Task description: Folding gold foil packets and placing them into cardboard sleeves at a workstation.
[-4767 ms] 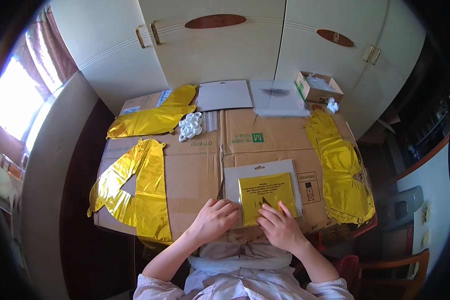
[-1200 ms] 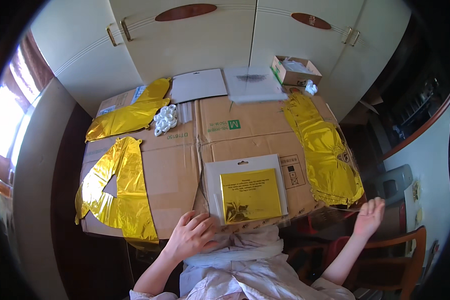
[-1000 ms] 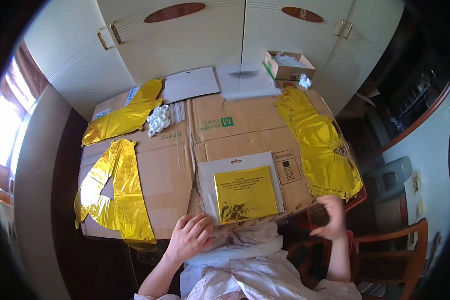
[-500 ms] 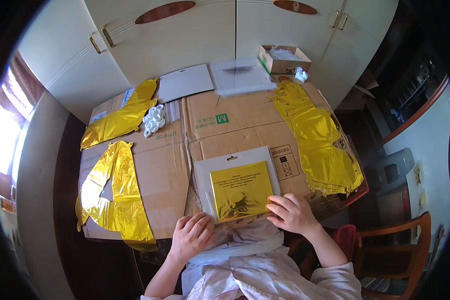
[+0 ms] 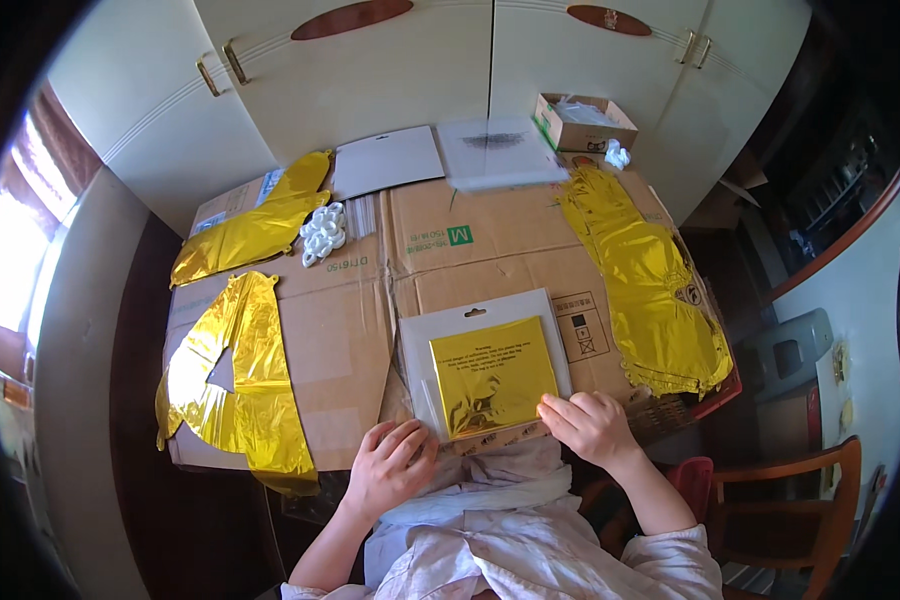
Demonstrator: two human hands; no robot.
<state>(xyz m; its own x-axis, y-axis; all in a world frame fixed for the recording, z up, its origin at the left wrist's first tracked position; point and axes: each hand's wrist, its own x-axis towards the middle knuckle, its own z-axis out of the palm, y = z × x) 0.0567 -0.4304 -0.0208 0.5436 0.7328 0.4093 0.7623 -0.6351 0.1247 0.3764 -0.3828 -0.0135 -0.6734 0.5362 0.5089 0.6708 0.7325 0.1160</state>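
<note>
A flat clear plastic package (image 5: pixel 417 350) lies at the table's near edge. Inside it are a white card with a hang hole and a folded gold foil balloon (image 5: pixel 495 378), with small dark print on top. At the package's lower right corner, my right hand (image 5: pixel 592 430) pinches the edge between thumb and fingers. My left hand (image 5: pixel 392 466) is curled at the lower left corner, fingertips on the plastic edge; its thumb is hidden.
Flattened cardboard (image 5: pixel 510 255) covers the table. Gold foil balloons lie left (image 5: pixel 260 370), far left (image 5: pixel 255 235) and right (image 5: pixel 660 285). White ribbon coils (image 5: pixel 322 235), a white card (image 5: pixel 388 163), a clear sleeve (image 5: pixel 498 160) and an open box (image 5: pixel 585 128) sit toward the back. A wooden chair (image 5: pixel 840 510) stands right.
My right hand's fingers have drawn together into a pinch at the package's lower right corner. The whole view has shifted slightly; my left hand stays at the other corner.
</note>
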